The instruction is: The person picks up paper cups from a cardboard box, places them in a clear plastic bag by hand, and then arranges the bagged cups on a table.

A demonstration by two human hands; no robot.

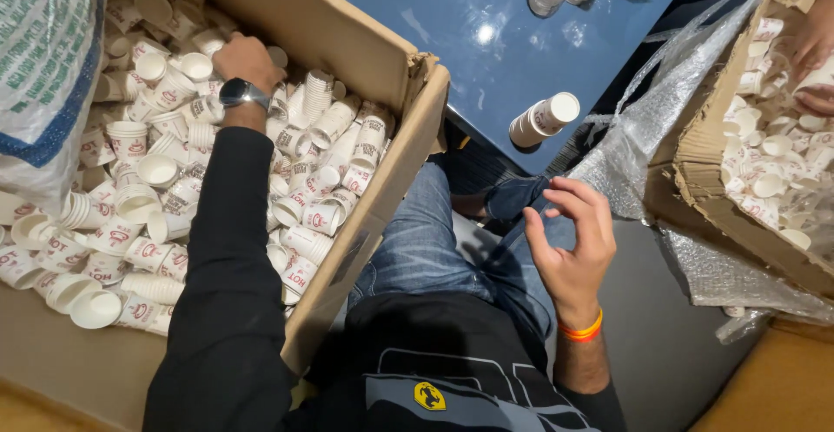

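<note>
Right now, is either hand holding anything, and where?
The left hand is down among the paper cups; whether it grips one cannot be told. The right hand holds nothing.

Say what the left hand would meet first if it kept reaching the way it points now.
Most likely the loose paper cups just beyond the left hand, in the cardboard box; depth is unclear and it may already touch them.

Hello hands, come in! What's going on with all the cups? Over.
Left hand down among loose paper cups in cardboard box. Right hand empty, open, above lap. Nothing blocking.
</note>
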